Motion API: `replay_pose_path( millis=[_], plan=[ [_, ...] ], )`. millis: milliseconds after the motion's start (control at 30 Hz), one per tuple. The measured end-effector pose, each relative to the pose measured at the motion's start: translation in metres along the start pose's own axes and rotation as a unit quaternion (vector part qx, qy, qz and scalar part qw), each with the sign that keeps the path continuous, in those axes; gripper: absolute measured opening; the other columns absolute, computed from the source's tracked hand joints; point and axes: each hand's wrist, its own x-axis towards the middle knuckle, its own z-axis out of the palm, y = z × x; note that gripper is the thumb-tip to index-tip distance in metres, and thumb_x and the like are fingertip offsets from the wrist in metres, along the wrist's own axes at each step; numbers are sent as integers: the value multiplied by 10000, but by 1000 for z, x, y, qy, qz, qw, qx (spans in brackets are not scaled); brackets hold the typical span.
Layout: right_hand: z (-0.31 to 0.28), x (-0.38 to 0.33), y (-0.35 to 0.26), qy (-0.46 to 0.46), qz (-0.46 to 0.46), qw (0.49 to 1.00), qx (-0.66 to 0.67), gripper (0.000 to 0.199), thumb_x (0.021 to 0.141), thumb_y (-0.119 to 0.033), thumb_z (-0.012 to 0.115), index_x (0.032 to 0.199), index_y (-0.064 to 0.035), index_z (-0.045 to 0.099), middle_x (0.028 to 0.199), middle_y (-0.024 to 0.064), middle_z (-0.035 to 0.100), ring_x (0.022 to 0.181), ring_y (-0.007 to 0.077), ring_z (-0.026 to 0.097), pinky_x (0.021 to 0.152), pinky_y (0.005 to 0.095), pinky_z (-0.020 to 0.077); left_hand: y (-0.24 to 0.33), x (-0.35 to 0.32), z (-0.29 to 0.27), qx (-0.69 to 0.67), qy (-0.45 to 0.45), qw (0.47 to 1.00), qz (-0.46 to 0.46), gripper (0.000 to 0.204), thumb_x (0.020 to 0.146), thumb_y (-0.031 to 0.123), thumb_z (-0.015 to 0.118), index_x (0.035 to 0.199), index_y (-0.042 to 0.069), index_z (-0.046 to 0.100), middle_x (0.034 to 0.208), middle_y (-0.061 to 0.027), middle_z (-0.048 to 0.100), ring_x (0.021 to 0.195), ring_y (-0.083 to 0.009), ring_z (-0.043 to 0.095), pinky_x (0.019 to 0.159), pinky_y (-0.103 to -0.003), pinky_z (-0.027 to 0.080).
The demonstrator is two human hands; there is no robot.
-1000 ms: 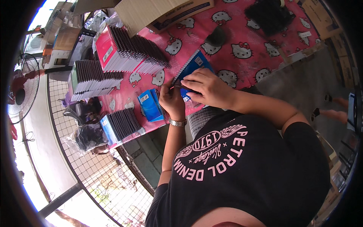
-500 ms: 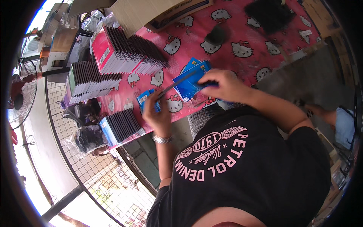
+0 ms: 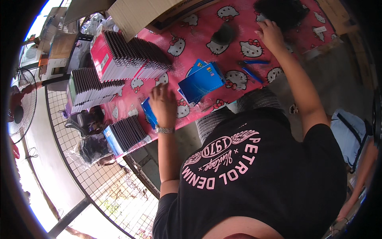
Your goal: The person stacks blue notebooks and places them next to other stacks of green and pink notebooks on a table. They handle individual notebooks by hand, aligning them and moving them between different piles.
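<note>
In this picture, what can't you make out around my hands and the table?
- Head view: small rectangular blue notebook, partly hidden by your left hand; any grip is unclear.
- Head view: bristly black heap, cut off by the top edge; whether your right hand touches it is unclear.
- Head view: brown cardboard box, cut off by the top edge, contents unseen.

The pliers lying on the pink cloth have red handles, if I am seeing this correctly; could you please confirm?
Not quite: the head view shows that the pliers lying on the pink cloth have blue handles, not red.
</note>
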Motion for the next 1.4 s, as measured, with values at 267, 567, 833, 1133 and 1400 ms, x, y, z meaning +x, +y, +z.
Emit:
replay_pose_path(
  millis=[267, 567, 833, 1133, 1400],
  plan=[
    [4, 17, 15, -19, 19, 999, 25, 313, 804, -109, 663, 1116, -74, 646, 1010, 139, 625, 927, 351, 617, 820, 444, 519, 80, -6, 12, -58, -41, 983, 168, 360, 729, 138, 744, 1070, 106, 634, 1123, -83, 631, 986, -284, 620, 798, -391, 533],
    [-32, 19, -10, 70, 57, 987, 136, 317, 844, -94, 606, 1160, -108, 632, 939, 140, 602, 933, 345, 638, 773, 444, 534, 59, 6, -4, -137, -66, 968, 199, 279, 783, 46, 628, 1057, 97, 624, 929, -64, 657, 776, -256, 654, 633, -374, 553],
    [-36, 15, -43, 3, 116, 966, 233, 291, 994, -278, 532, 1128, -58, 667, 1053, 177, 683, 947, 385, 654, 836, 446, 527, 66, 26, -34, -69, 7, 989, 130, 212, 802, 36, 578, 1012, 55, 601, 826, -105, 633, 778, -300, 621, 712, -421, 503],
    [-93, -71, -203, -372, 48, 733, 568, 612, 1050, -283, 438, 1538, -16, 183, 1370, 229, 510, 1191, 282, 572, 1021, 378, 406, 82, 21, -6, -7, 52, 994, 99, 265, 788, 72, 589, 1050, 73, 553, 918, -98, 605, 898, -295, 576, 933, -461, 401],
    [-92, -28, -177, -194, -115, 814, 535, 329, 989, -118, 537, 1297, -21, 598, 908, 126, 590, 822, 242, 618, 740, 334, 491, 79, 21, -8, -62, 39, 987, 144, 258, 788, 58, 603, 1040, 90, 558, 894, -71, 603, 862, -270, 581, 884, -431, 407]
  ],
)
